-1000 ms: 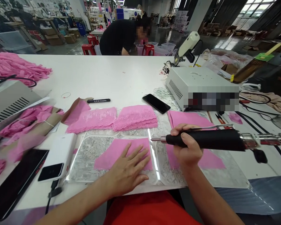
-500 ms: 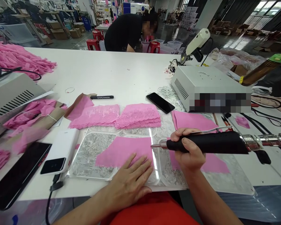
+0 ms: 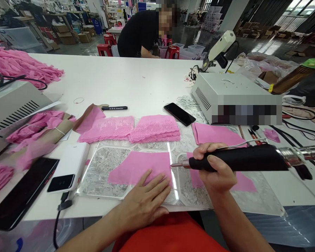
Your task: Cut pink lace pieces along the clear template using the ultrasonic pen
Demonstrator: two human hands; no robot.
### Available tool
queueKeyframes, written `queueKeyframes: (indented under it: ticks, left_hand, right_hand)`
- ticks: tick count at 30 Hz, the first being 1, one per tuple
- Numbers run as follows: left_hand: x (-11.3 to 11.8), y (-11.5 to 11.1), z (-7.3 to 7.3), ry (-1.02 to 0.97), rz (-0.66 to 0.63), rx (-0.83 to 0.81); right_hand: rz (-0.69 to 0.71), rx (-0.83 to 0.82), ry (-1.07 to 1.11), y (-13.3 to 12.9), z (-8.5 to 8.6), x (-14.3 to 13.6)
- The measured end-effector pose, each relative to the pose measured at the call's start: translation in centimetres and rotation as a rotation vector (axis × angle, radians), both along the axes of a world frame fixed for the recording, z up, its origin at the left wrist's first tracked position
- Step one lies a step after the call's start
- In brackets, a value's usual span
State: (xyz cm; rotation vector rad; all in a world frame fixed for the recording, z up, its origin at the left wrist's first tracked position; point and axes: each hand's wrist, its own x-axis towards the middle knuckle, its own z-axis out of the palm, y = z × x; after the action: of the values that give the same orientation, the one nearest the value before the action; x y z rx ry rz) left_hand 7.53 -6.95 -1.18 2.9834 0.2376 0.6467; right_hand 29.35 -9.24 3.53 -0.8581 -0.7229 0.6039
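Observation:
My left hand [image 3: 147, 201] lies flat, fingers spread, on the lower part of a pink fabric piece [image 3: 139, 166] over a clear grey-speckled board [image 3: 102, 182]. In my right hand [image 3: 217, 168] is a handheld tool with a black grip and slim metal tip [image 3: 241, 159], fingers wrapped round it. Its tip points left at the fabric's right edge; whether it touches, I cannot tell. Another pink piece [image 3: 243, 182] lies partly hidden behind my right hand and the tool. Just beyond the board sit a lace-patterned pink piece [image 3: 110, 128] and a scalloped pink lace stack [image 3: 156, 128].
A phone [image 3: 180, 113] and a marker pen [image 3: 114, 108] lie behind the lace. Grey metal boxes [image 3: 233, 85] stand at both sides. A white power bank [image 3: 73, 157] and a black tablet-like slab [image 3: 23, 194] are at left. Beyond the table a person in black [image 3: 138, 33] bends over.
The tool and my right hand have shifted slightly right, away from the fabric's edge. My left hand stays flat on the fabric. The person beyond the table has raised their head.

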Motion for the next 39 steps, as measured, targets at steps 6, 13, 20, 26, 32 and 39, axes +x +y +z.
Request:
queueKeyframes:
  ticks: [6, 13, 20, 26, 32, 39]
  left_hand:
    - [-0.1, 0.1, 0.4, -0.002, -0.014, -0.009]
    - [0.0, -0.1, 0.3, -0.035, 0.001, 0.004]
    - [-0.2, -0.2, -0.1, -0.018, 0.016, 0.013]
    - [-0.3, -0.6, -0.4, -0.058, 0.033, 0.013]
    - [-1.4, -0.4, 1.7, -0.171, 0.309, -0.014]
    - [-3.6, -1.3, -0.6, -0.297, 0.575, 0.037]
  right_hand:
    - [0.100, -0.001, -0.027, -1.2, 0.2, -0.1]
    - [0.114, 0.007, -0.069, -1.3, -0.1, -0.4]
    - [0.127, 0.005, -0.112, -1.6, -0.2, -0.3]
    - [0.113, -0.030, -0.114, -1.4, -0.2, 0.0]
    - [0.005, 0.039, -0.035, 1.4, 0.9, -1.3]
    - [0.055, -0.021, -0.091, 3.9, 0.6, -3.8]
